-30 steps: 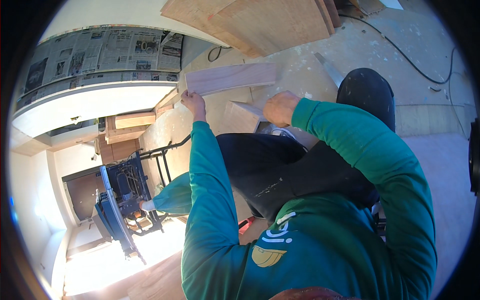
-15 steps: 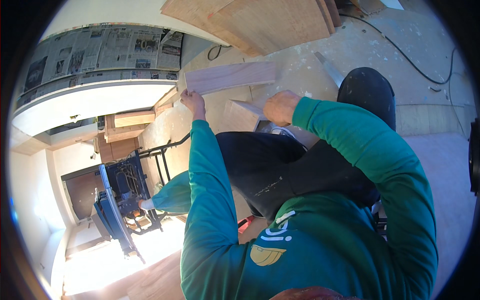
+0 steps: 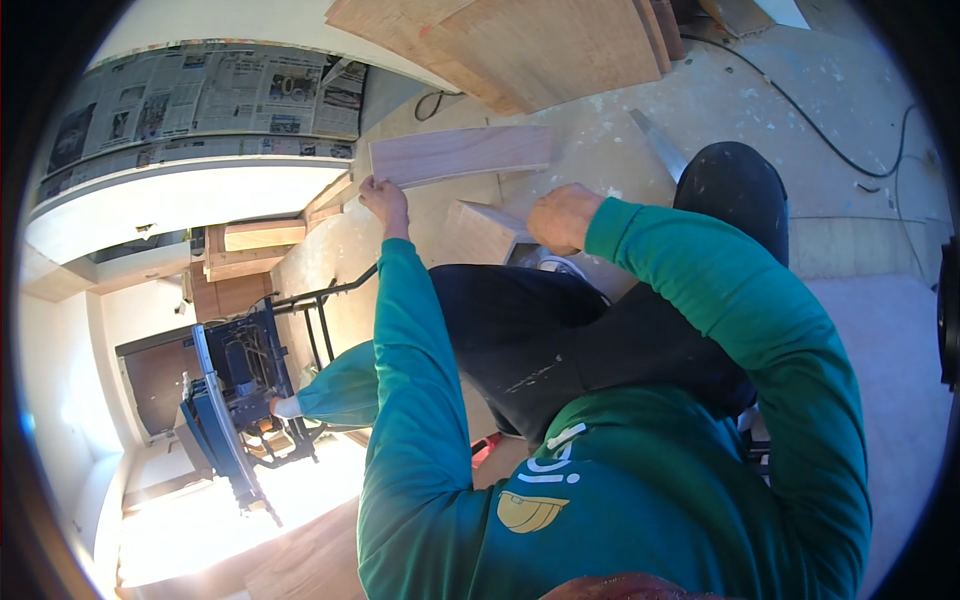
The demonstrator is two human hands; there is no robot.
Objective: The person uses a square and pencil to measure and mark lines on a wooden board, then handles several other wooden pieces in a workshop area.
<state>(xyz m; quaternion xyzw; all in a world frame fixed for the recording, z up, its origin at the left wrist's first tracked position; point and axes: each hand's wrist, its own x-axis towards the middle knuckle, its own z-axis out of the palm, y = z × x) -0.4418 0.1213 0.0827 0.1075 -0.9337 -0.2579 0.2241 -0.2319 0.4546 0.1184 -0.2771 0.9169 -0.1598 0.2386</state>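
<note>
A flat, narrow wooden board [image 3: 460, 155] lies crosswise ahead of me, above the floor or resting on it; I cannot tell which. My left hand [image 3: 386, 205] pinches its near left corner, arm stretched forward. My right hand [image 3: 565, 218] is closed in a fist just right of a pale wooden block or box [image 3: 482, 232], between it and my raised knee. Whatever the right fingers hold, if anything, is hidden. Beyond that hand, a handsaw blade [image 3: 658, 143] lies on the floor by my knee.
Large plywood sheets [image 3: 530, 50] lean at the top. A black cable [image 3: 790, 100] curves across the paint-spotted floor. On the left stand a newspaper-covered surface [image 3: 210, 100] and a machine on a black frame [image 3: 240, 370], where another person's green sleeve [image 3: 340, 388] reaches in.
Both hands keep nearly the same place, and the board stays at the left fingers. The view has shifted slightly.
</note>
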